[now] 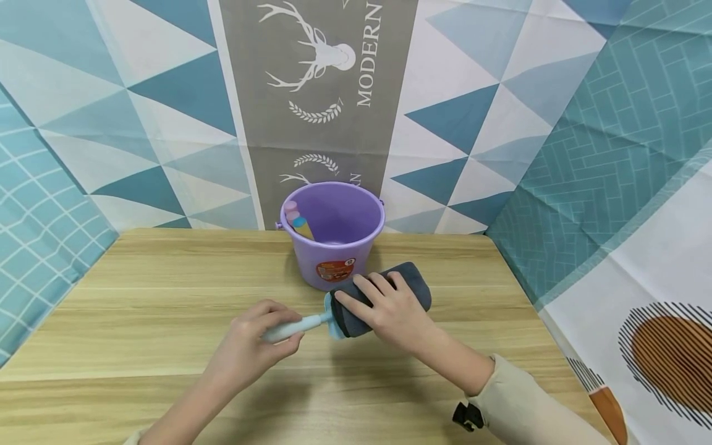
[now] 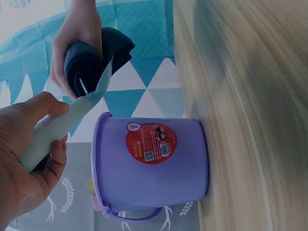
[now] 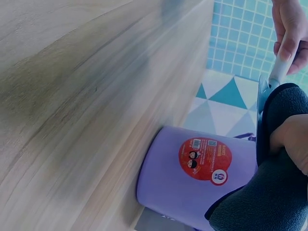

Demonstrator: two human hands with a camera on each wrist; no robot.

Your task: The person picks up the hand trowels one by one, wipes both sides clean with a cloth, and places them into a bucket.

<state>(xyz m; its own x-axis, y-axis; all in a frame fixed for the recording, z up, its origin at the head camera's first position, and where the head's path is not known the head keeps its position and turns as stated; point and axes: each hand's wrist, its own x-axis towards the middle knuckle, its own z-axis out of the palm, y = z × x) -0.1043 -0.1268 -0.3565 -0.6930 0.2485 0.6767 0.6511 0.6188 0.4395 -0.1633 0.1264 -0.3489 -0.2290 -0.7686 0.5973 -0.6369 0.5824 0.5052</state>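
Note:
My left hand (image 1: 253,343) grips the pale handle of a light blue tool (image 1: 292,328), thumb and fingers curled round it. The tool has a thin, slightly curved blade like a small shovel or spatula; its exact kind is unclear. A folded dark grey cloth (image 1: 414,285) lies over much of the blade, held by my right hand (image 1: 392,309). Tool and cloth are above the table, in front of the purple bucket (image 1: 356,259). From the left wrist view, the blade (image 2: 102,79) lies against the cloth (image 2: 86,65). The cloth (image 3: 264,204) hides much of the blade in the right wrist view.
The bucket stands near the back of the wooden table (image 1: 167,296), a red label on its front. Several small pink, yellow and blue items (image 1: 300,225) lean inside it. Patterned sheets (image 1: 456,123) hang behind and at both sides.

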